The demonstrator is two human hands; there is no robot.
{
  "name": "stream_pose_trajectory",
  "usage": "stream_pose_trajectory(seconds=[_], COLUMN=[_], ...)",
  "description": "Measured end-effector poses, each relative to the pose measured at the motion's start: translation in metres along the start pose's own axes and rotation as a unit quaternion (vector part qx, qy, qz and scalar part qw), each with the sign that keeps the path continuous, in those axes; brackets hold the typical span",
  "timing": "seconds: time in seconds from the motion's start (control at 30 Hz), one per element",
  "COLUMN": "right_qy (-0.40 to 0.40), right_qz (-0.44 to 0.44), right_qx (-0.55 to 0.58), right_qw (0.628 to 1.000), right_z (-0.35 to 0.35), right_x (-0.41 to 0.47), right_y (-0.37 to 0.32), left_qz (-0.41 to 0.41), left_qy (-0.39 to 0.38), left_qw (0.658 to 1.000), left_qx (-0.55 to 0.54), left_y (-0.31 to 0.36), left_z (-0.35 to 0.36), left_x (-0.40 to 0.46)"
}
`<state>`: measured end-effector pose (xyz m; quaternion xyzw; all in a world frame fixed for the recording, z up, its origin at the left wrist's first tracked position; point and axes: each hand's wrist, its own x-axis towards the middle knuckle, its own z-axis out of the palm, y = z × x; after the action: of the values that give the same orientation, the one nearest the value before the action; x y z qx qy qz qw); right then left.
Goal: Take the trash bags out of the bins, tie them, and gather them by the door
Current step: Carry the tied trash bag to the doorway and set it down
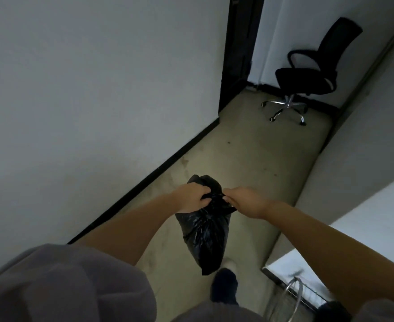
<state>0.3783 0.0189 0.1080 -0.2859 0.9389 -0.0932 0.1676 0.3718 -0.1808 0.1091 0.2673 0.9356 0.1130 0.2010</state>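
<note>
1. The left hand (191,198) grips the gathered neck of a black bag (205,238), fingers curled round the plastic.
2. The right hand (242,199) pinches the same neck from the other side, thumb and fingers closed on a bunched strip of plastic; the two hands sit almost touching.
3. The bag hangs straight down from the grip, clear of the floor (249,159); its bulk lies below both hands, and a small puff of plastic rises just above the left hand's knuckles.
4. Below the bag's bottom end, a dark shoe (225,289) stands on the floor.
5. To the left of the grip runs a white wall (86,89) with a dark baseboard.
6. Well beyond the grip, a black chair (312,73) stands near a dark door (238,52).
7. Down to the right of the grip, a wire bin (291,296) shows partly.
</note>
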Motion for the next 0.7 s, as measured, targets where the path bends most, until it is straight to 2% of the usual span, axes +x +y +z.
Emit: stream_pose_trajectory(seconds=[0.27, 0.43, 0.7], right_qy=[-0.011, -0.034, -0.048], right_qz=[-0.018, -0.011, 0.015], right_qx=[-0.025, -0.037, -0.038], right_qw=[0.999, 0.999, 0.998], right_z=[-0.066, -0.111, -0.165], right_x=[0.122, 0.187, 0.323], right_y=[0.130, 0.205, 0.317], left_qz=[-0.017, -0.025, -0.035], left_qy=[0.003, 0.003, -0.007], left_qw=[1.000, 0.999, 0.998], left_qx=[-0.007, -0.035, -0.046], left_y=[-0.050, -0.070, -0.142], left_z=[-0.068, -0.105, -0.161], left_x=[0.171, 0.260, 0.423])
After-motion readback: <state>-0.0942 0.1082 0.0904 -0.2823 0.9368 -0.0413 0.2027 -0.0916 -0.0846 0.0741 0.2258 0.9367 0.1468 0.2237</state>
